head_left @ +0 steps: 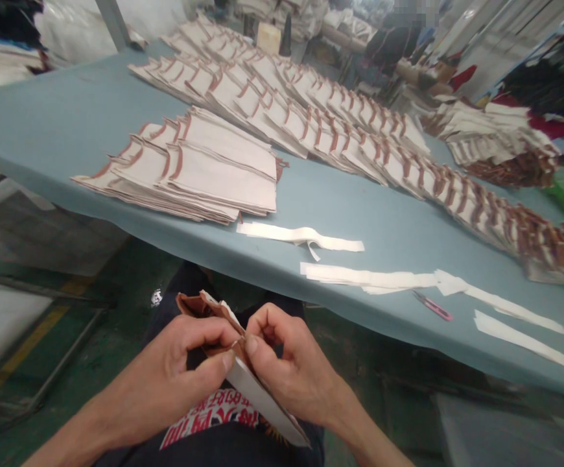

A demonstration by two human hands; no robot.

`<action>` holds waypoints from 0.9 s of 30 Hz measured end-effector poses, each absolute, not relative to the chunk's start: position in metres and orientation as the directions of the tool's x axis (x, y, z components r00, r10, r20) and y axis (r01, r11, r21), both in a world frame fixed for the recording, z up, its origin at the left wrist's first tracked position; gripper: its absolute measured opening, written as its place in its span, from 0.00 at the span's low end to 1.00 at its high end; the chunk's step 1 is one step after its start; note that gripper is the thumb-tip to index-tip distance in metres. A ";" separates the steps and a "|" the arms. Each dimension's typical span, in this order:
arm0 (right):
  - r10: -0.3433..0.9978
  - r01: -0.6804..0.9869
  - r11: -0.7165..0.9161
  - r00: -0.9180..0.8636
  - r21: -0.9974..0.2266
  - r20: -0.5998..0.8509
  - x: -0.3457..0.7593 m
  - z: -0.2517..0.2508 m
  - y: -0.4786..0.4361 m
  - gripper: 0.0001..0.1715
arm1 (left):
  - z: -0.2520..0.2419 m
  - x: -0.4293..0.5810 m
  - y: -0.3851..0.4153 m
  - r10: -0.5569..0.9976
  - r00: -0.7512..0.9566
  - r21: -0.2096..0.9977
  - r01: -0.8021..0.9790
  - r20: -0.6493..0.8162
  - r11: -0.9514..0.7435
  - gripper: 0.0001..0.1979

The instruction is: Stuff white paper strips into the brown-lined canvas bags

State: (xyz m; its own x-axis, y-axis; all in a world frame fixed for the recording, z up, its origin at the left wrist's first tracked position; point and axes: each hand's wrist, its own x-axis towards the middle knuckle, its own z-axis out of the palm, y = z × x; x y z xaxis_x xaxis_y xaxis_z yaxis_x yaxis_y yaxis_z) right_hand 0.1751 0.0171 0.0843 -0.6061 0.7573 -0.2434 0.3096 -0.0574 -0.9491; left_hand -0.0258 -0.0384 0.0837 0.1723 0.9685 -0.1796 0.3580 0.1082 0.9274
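Observation:
My left hand (177, 370) and my right hand (289, 363) are both closed on one cream fabric piece with brown trim (199, 305), held over my lap below the table edge. The thumbs and forefingers pinch it where the brown trim meets the cream part. A long pale end of the piece (272, 408) sticks out toward my right knee. On the blue table (43, 123) just ahead lies a fanned stack of the same trimmed pieces (199, 168).
Long overlapping rows of trimmed pieces (340, 123) run across the table to the far right. White fabric strips (306, 237) and a small pink cutter (432, 306) lie near the front edge. Another person sits at the back (399, 39). A green floor is below.

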 end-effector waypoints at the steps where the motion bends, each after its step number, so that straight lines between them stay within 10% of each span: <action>1: 0.764 0.322 -0.057 -0.596 -0.945 -0.249 0.175 0.085 0.016 0.06 | 0.084 -0.025 -0.039 0.965 0.187 0.922 0.373 -0.182 0.102 0.15; 12: 0.827 0.260 0.137 -0.561 -0.956 -0.035 0.186 0.084 -0.006 0.07 | 0.079 -0.020 -0.044 0.950 0.271 0.936 0.349 -0.157 0.055 0.14; 27: 0.799 0.223 -0.135 -0.552 -0.965 -0.240 0.187 0.071 -0.006 0.10 | 0.070 -0.019 -0.044 0.918 0.362 0.889 0.458 -0.160 -0.026 0.14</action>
State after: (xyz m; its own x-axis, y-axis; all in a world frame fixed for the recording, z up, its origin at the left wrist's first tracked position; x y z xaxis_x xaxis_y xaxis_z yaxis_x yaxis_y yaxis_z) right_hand 0.1872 -0.0055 0.0714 -0.5520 0.7986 -0.2399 0.2235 -0.1355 -0.9653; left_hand -0.0194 -0.0435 0.0703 0.3622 0.9183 -0.1600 0.4578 -0.0257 0.8887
